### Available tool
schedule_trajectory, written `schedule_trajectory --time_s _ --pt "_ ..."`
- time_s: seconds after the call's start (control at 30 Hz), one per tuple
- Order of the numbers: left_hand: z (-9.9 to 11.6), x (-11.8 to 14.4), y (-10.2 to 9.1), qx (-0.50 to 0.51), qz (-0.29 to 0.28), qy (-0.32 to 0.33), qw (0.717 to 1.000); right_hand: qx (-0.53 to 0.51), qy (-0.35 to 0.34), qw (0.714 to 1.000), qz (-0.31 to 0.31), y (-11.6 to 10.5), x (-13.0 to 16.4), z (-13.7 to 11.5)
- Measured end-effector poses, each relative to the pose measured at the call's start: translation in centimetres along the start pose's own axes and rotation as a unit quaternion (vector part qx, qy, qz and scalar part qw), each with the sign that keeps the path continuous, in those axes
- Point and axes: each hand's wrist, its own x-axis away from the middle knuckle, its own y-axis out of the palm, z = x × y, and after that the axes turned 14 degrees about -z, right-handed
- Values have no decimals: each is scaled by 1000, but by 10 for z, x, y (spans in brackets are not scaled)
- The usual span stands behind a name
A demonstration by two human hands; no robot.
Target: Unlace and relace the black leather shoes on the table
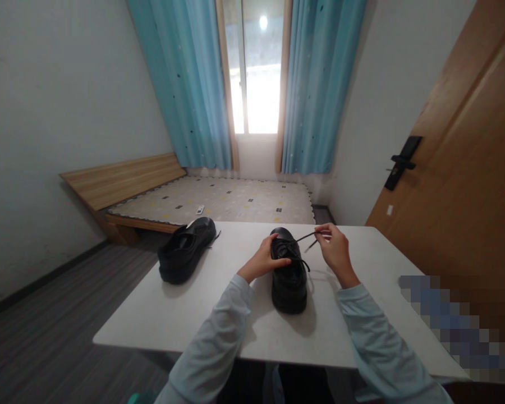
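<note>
Head view looks down over your two pale blue sleeves to a white table, and the thing under your hands is a black lace-up shoe standing upright near the middle of it, heel toward you and toe pointing away toward the bed. The shoe is matt to slightly glossy black all over, with a rounded toe, a thick dark sole and thin black laces crossing its upper. Your left hand rests against the shoe's left side near the front of the lacing, fingers curled over the upper and the thumb laid across it, so that grip is closed loosely on the shoe itself. Your right hand sits just to the right of the toe and slightly above the table, fingertips pinched together on a black lace that runs taut from the shoe's eyelets out to the pinch; a short loose end hangs beneath it. A second black shoe of the same kind lies well apart to the left on the table, angled with its opening toward you. Beyond the table are a low wooden bed, blue curtains either side of a bright window, and a brown door on the right.
</note>
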Motion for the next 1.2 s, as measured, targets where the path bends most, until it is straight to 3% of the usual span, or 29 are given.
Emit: schedule_trajectory --time_s 0.17,0.43,0.6,0.77,0.9,1.2 --pt "0 0 -2 19 8 10 1000 24 -38 999 26 0 2 -4" --pt "0 2 -9 147 56 24 987 31 -26 993 -110 6 2 6" --pt "4 3 -13 93 106 16 990 -45 -16 983 -176 8 6 -1" --pt "4 3 -15 -19 110 15 994 -75 0 969 -237 12 9 -8" --pt "0 3 -15 -35 96 33 994 -80 -12 959 -270 15 10 -7" --pt "-1 2 -13 -37 102 22 994 -109 -23 954 -280 17 8 4"
